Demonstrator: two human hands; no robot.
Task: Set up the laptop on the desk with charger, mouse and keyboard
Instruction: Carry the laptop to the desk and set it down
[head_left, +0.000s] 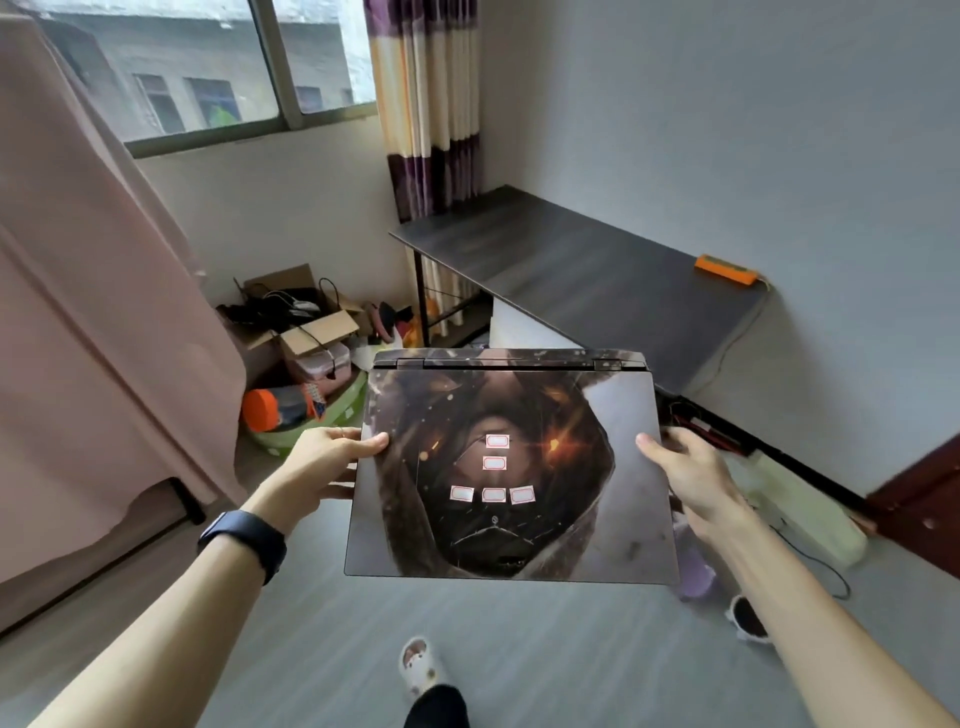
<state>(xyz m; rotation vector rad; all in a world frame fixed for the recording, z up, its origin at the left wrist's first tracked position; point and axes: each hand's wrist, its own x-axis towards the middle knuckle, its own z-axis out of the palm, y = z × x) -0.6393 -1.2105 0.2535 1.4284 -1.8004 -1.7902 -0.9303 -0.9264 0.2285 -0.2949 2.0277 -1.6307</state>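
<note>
A: Head view, a bedroom with a desk along the wall. You carry the closed laptop flat in front of you, hinge edge away, well short of the dark desk ahead on your right.

B: Both hands are clamped on it. Your left hand grips the left edge, thumb on the printed lid and fingers underneath. Your right hand holds the right edge the same way.

A: The desk top shows only an orange power strip at its far side, against the wall. I cannot pick out the charger, mouse or keyboard. A cardboard box with cables in it sits on the floor under the window, but its contents are too small to name.

B: The main risk, as I judge it, is underfoot. A long pale block, perhaps another power strip, and a thin black cable lie on the floor to your right, near the desk's closer end. The laptop hides the ground just ahead of you. Catch a slipper on that cable and the machine goes down with you.

A: The second risk is the hold itself, thumbs and fingertips on a smooth lid. Tilt it while reaching over the desk edge and it could slide out, or its corner could strike the top.
</note>
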